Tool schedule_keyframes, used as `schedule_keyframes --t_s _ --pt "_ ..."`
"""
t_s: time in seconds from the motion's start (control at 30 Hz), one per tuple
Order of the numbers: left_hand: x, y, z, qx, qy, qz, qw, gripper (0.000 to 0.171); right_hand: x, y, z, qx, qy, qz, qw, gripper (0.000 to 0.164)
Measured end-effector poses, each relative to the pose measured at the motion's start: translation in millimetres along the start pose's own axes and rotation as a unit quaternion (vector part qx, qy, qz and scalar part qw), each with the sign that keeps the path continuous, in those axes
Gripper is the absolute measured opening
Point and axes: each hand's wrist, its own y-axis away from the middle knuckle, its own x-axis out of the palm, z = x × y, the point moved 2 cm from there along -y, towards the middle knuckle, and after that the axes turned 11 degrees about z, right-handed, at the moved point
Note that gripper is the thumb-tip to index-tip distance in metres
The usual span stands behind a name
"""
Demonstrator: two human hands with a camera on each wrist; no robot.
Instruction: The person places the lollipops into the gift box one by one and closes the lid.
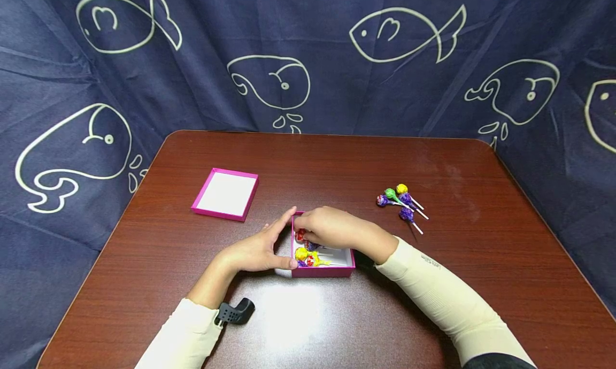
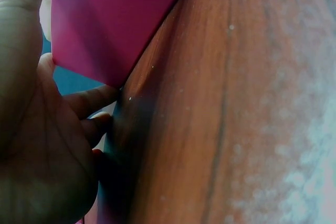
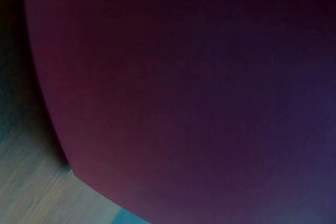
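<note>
A pink open box (image 1: 322, 272) with a white inside stands on the table and holds several lollipops. Yellow-wrapped ones (image 1: 301, 254) lie near its front left corner, with a dark purple one (image 1: 310, 246) behind them. My left hand (image 1: 257, 250) spreads along the box's left side, thumb at the front corner and fingers at the back; the left wrist view shows this hand (image 2: 47, 124) against the pink wall (image 2: 110, 19). Reaching over the box from the right, my right hand (image 1: 332, 227) pinches a red lollipop (image 1: 300, 236) inside. The right wrist view is filled by the dark pink box wall (image 3: 157, 103).
A pink lid (image 1: 227, 192), white inside facing up, lies at the back left of the brown table (image 1: 317, 166). Several lollipops (image 1: 406, 215) in purple, green and yellow wrappers lie in a pile to the right. A blue curtain (image 1: 327, 107) hangs behind the table.
</note>
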Motion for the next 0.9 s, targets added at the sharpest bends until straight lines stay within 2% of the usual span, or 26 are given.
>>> schedule_keyframes --t_s 0.37,0.6,0.7,0.9 --pt "-0.1 -0.2 0.1 0.002 0.001 0.002 1.0000 0.111 -2 2 1 0.010 -0.003 0.006 1.000 0.012" --pt "0.6 -0.8 2.3 0.002 0.000 -0.001 1.0000 0.111 -7 10 3 0.028 0.010 -0.010 0.999 0.006" --pt "0.1 -0.6 1.9 0.001 0.003 0.000 1.0000 0.111 -12 15 5 0.035 0.007 -0.017 0.999 0.012" --pt "-0.2 -0.4 0.9 0.003 0.006 0.001 1.0000 0.111 -17 21 6 0.014 -0.011 -0.033 0.999 0.016"
